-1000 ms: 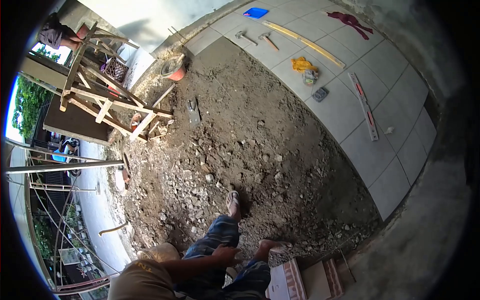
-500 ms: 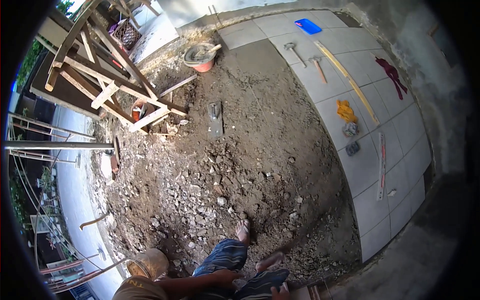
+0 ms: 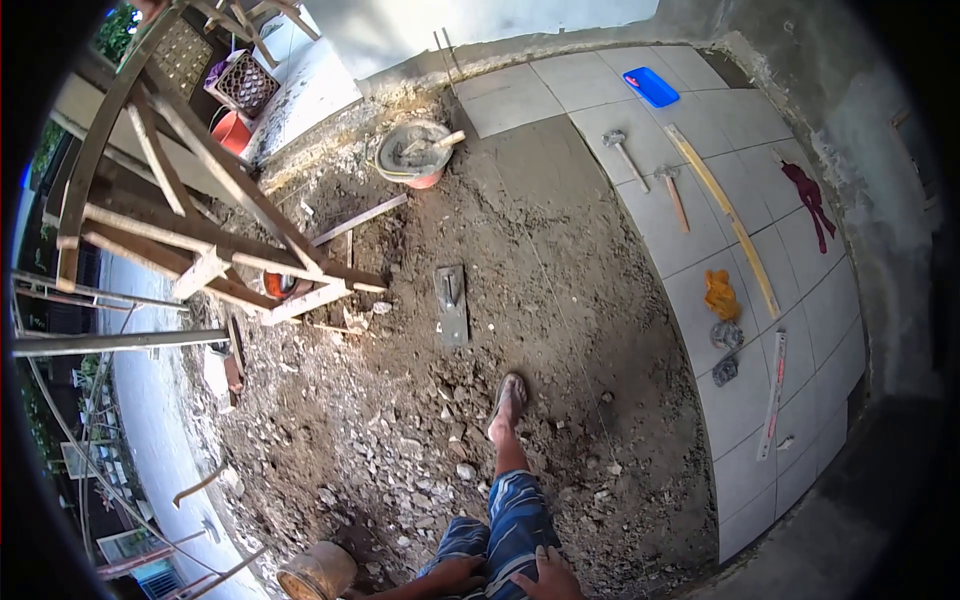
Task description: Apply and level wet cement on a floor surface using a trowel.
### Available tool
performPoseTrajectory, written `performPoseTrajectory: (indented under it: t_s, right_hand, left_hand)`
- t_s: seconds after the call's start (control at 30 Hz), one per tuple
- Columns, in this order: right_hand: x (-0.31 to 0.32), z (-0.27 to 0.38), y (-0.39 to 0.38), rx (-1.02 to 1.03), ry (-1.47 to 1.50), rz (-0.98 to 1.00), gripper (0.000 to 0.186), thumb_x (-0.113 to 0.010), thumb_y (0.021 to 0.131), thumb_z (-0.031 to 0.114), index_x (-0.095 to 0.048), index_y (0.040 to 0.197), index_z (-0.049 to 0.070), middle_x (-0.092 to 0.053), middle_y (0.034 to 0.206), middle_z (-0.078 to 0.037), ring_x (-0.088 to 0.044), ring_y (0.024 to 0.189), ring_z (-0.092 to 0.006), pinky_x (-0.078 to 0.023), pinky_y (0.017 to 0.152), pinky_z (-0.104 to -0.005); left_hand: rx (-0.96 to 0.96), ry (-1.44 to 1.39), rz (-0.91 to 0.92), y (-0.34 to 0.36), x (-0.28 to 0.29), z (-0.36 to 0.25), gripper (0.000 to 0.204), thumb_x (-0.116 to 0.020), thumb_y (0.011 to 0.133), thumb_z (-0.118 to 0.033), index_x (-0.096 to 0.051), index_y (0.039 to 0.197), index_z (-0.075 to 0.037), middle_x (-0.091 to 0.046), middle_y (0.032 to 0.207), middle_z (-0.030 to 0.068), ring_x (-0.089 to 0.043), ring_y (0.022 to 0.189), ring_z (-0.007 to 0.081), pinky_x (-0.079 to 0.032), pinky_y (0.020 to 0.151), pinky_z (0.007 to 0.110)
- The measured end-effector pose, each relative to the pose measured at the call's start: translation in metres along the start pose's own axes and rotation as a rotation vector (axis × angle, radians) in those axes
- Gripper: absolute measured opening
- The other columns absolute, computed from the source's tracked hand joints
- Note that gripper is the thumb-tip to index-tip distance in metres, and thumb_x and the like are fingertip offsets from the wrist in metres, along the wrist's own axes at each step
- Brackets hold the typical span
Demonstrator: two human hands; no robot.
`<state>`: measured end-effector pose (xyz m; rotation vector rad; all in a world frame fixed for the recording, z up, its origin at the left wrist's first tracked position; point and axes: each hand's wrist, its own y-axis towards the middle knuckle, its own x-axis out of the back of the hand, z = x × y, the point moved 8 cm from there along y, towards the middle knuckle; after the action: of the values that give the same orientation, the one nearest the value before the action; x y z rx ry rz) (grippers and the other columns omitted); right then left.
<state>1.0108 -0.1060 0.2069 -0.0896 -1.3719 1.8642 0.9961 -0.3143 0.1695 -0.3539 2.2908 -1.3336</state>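
My left hand (image 3: 456, 572) is low in view against my striped shorts, its fingers partly hidden. My right hand (image 3: 543, 574) rests on the right thigh (image 3: 515, 505), fingers apart and holding nothing. My sandalled foot (image 3: 507, 400) stands on rubble and damp mortar (image 3: 580, 300). Ahead of it a grey steel trowel (image 3: 452, 325) lies flat. Farther forward is a red bucket of mortar (image 3: 425, 175) with a pale handle sticking out. A dirty beige bucket (image 3: 315, 572) sits at the lower left.
A wooden trestle (image 3: 205, 185) stands left, with someone's skin (image 3: 150, 8) glimpsed above it. Grey tiles (image 3: 760, 380) along the right hold two mallets (image 3: 625, 150), a yellow batten (image 3: 725, 215), a level (image 3: 772, 400), yellow cloth (image 3: 720, 295), maroon cloth (image 3: 805, 195) and blue tray (image 3: 650, 88).
I have stepped forward: one foot is farther up the rubble and the trowel and red bucket appear nearer. My right hand has come into view on the thigh. The person at top left has mostly left view.
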Motion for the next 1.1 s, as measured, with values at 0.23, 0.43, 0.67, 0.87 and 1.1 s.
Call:
performPoseTrajectory:
  t_s: [0.23, 0.43, 0.67, 0.87, 1.1]
  right_hand:
    - [0.134, 0.095, 0.095, -0.297, 0.198, 0.516, 0.108, -0.060, 0.093, 0.065, -0.011, 0.165, 0.002, -0.031, 0.162, -0.033, -0.039, 0.144, -0.0503, -0.040, 0.114, -0.0572]
    - [0.121, 0.103, 0.126, -0.236, 0.171, 0.229, 0.112, -0.065, 0.090, 0.065, -0.010, 0.165, 0.001, -0.028, 0.161, -0.036, -0.043, 0.140, -0.0534, -0.041, 0.112, -0.0572]
    - [0.154, 0.161, 0.158, -0.475, 0.458, 0.101, 0.113, -0.071, 0.086, 0.061, -0.016, 0.164, 0.000, -0.033, 0.158, -0.037, -0.042, 0.139, -0.0550, -0.040, 0.114, -0.0552]
    - [0.144, 0.255, 0.183, -0.695, 0.395, 0.028, 0.113, -0.072, 0.086, 0.062, -0.018, 0.164, 0.001, -0.045, 0.150, -0.037, -0.048, 0.133, -0.0545, -0.040, 0.113, -0.0553]
    - [0.092, 0.316, 0.196, -0.768, 0.449, 0.062, 0.114, -0.069, 0.086, 0.067, -0.017, 0.164, 0.002, -0.060, 0.134, -0.036, -0.057, 0.126, -0.0513, -0.047, 0.105, -0.0570]
  left_hand:
    - [0.024, 0.127, -0.628, -0.012, 0.218, -0.094, 0.049, -0.067, 0.091, -0.044, -0.068, 0.127, -0.011, -0.073, 0.118, 0.0163, -0.072, 0.105, 0.0356, -0.056, 0.092, 0.047]
    - [-0.004, -0.004, -0.721, -0.023, 0.323, -0.172, 0.050, -0.074, 0.092, -0.042, -0.067, 0.128, -0.009, -0.075, 0.114, 0.0125, -0.074, 0.102, 0.0286, -0.058, 0.089, 0.040]
    - [0.049, 0.198, -0.399, 0.009, 0.388, -0.152, 0.057, -0.068, 0.095, -0.050, -0.064, 0.132, -0.007, -0.073, 0.120, 0.0159, -0.072, 0.109, 0.0320, -0.057, 0.092, 0.043]
    - [0.037, 0.428, -0.230, 0.011, 0.491, -0.141, 0.052, -0.064, 0.097, -0.045, -0.063, 0.133, -0.009, -0.072, 0.118, 0.0150, -0.069, 0.112, 0.0348, -0.056, 0.091, 0.046]
    - [-0.007, 0.533, -0.186, -0.032, 0.591, -0.134, 0.055, -0.067, 0.093, -0.046, -0.062, 0.136, -0.012, -0.068, 0.129, 0.0155, -0.063, 0.123, 0.0358, -0.051, 0.101, 0.049]
